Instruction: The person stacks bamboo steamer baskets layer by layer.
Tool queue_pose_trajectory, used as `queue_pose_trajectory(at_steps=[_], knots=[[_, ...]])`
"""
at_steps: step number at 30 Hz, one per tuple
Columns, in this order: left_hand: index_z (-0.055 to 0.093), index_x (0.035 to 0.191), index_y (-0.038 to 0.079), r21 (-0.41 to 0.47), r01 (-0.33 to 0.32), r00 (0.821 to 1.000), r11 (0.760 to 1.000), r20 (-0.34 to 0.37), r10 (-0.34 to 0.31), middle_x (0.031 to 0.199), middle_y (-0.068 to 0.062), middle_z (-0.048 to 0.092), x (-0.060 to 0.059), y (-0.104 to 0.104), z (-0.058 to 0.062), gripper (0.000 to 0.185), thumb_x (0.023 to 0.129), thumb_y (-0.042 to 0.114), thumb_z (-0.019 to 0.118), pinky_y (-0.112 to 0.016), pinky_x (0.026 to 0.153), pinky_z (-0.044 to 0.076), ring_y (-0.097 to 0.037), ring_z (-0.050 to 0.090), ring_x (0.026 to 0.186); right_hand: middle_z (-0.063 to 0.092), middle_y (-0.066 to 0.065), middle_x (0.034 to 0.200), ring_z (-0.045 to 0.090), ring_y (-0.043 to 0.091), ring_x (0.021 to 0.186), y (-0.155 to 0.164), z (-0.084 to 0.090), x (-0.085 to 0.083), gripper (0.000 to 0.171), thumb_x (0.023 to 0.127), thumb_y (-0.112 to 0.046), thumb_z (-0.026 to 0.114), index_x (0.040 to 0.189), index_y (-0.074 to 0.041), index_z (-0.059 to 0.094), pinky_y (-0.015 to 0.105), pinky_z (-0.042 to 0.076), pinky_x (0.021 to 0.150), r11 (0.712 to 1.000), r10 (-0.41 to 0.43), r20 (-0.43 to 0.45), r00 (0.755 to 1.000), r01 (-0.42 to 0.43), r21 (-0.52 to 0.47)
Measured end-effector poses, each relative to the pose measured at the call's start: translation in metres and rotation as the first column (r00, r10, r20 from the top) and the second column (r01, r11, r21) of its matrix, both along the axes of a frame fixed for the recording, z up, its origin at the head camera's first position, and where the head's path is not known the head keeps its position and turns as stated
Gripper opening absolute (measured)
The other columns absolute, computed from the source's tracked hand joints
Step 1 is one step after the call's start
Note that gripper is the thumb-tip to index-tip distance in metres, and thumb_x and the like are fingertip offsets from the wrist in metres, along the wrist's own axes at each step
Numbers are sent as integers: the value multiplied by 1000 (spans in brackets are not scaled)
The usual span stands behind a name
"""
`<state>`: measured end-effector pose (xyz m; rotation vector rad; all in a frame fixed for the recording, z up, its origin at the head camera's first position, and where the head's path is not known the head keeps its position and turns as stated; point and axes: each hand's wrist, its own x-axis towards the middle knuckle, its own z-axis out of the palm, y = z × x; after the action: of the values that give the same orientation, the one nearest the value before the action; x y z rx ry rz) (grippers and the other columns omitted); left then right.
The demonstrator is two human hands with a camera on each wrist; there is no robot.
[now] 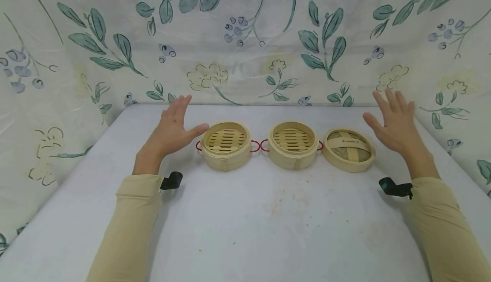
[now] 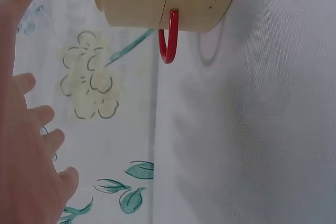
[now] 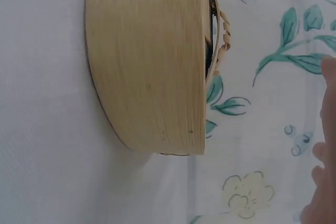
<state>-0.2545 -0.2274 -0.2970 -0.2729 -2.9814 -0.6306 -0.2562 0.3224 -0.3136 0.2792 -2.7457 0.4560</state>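
Wearing tan sleeves (image 1: pixel 130 222) low down and close, with a little black camera (image 1: pixel 171 180) clipped by each wrist. Resting nothing on the near part of the white table (image 1: pixel 245 239), only showing some faint brown marks there.

Holding the left hand (image 1: pixel 170 128) up flat, fingers straight and spread, gripping nothing. Keeping its thumb just beside the left basket (image 1: pixel 225 145); not managing to tell if touching. Holding the right hand (image 1: pixel 395 122) the same way, fingers loose and straight, gripping nothing, near the lid (image 1: pixel 348 149) but apart from it.

Judging how far along: looking like nothing picked up yet. Sitting in a row, left basket, middle basket (image 1: pixel 293 144), then the lid lying upside down on the right. Not stacking, not covering anything so far.

Seeing all three pieces and both hands only in the head view. Showing only in the left wrist view, up close, a red wire loop (image 2: pixel 169 38) hanging off the basket's side. Showing only in the right wrist view the lid's smooth wooden wall (image 3: pixel 152 61) and woven strips at its edge.

Hanging farthest back, a cloth (image 1: pixel 245 39) with green leaves and pale flowers.
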Motion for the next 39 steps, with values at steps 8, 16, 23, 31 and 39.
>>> queue_pose_trajectory(at_steps=[8,16,23,31,39], knots=[[-9,159,26,12,-1,999,1000,50,0,166,-8,-10,0,2,-1,104,88,73,51,-68,114,8,-42,-4,150,-1,22,164,-12,40,150,-6,-2,-1,81,100,-63,30,159,-10,13,63,-17,113,999,32,6,999,-32,-7],[-10,159,27,13,2,997,1000,75,-3,166,-9,-8,2,6,-5,104,88,70,54,-69,114,11,-40,-1,151,3,25,163,-9,42,150,-10,-4,-2,80,101,-60,35,158,-8,15,65,-18,112,996,82,6,997,-82,-27],[-7,159,27,37,27,995,999,93,-30,166,-11,-4,5,9,-8,105,87,72,54,-67,114,12,-38,1,151,3,24,163,-8,40,150,-21,-1,0,78,101,-58,36,158,-9,15,63,-17,112,988,133,-5,991,-133,-79],[-3,159,30,76,58,991,995,113,-67,167,-6,1,5,18,-14,106,84,71,59,-65,115,16,-33,3,152,5,22,164,-6,39,151,-34,2,1,80,100,-60,37,159,-10,15,63,-18,112,973,185,-3,983,-183,-140],[4,160,27,72,67,982,995,174,-79,166,-8,10,7,31,-16,103,84,70,60,-64,115,18,-32,9,152,6,21,164,-5,36,151,-56,3,3,79,100,-55,44,158,-9,17,61,-14,115,937,269,34,962,-254,-240]])
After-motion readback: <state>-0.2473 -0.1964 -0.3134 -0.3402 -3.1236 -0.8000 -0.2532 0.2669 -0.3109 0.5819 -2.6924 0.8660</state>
